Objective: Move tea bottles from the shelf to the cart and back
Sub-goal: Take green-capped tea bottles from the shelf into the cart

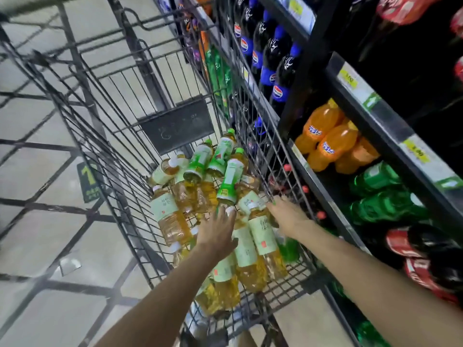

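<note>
A dark wire shopping cart point(105, 136) holds a heap of several tea bottles lying on their sides: amber ones with pale green labels point(169, 216) and smaller ones with bright green labels point(229, 181). Both my arms reach down into the cart. My left hand point(218, 231) hovers over the pile with straight, spread fingers near a white bottle cap. My right hand point(285, 214) is stretched out with straight fingers beside the neck of an amber bottle point(263, 234), close to the cart's right wall. Neither hand grips a bottle. The picture is blurred by motion.
A dark store shelf point(350, 101) runs along the right, right against the cart. It carries orange soda bottles point(325, 141), green soda bottles point(380, 204), cola bottles point(421, 249) and blue-labelled cola bottles point(278, 78). Pale tiled floor point(30, 186) lies to the left.
</note>
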